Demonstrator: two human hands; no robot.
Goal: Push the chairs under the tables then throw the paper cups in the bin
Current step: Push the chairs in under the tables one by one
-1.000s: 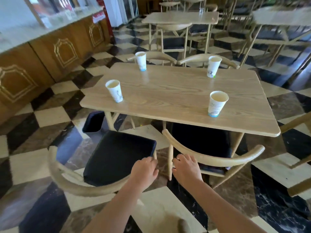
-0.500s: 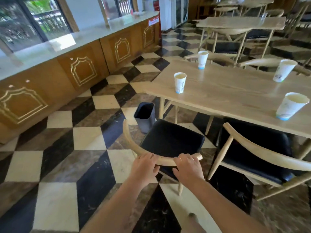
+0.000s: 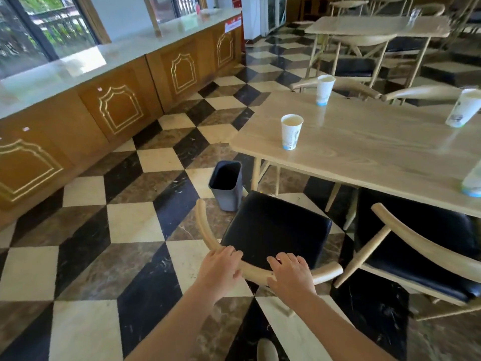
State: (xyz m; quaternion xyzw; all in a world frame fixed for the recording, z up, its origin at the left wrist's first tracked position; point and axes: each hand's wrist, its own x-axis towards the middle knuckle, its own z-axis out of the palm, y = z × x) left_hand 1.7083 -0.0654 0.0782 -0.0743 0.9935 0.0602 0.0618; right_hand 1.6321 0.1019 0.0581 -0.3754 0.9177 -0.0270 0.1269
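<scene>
Checkered black, white and brown marble floor (image 3: 135, 225) fills the left and bottom of frame; brown wooden counter with gold-outlined panels (image 3: 114, 110) runs along the upper left. Pale wooden rectangular table (image 3: 369, 152) takes the right centre, more tables and chairs behind it at upper right.

Light wood chair with curved back rail and black seat cushion (image 3: 273, 230) sits lower centre, still mostly out from the table; only its front edge is near the table's rim. Second matching chair (image 3: 416, 246) at lower right is partly tucked under. Small dark grey plastic bin (image 3: 226, 185) stands on the floor just left of the table's near corner leg, beside the first chair.

White paper cups stand on the table: nearest cup (image 3: 291, 131) by the left corner, far cup (image 3: 324, 89) behind it, another cup (image 3: 463, 108) at the right edge, one more cut off at far right.

Left hand (image 3: 221, 269) and right hand (image 3: 291, 276) both lie on the curved back rail, fingers draped over the top, loosely curled, not a tight clamp; thumbs hidden.

Key relation: table opening lies up and right of the hands, across the seat. Push should go that way, both hands about equally placed. Likely risk: chair leg clipping the bin.
</scene>
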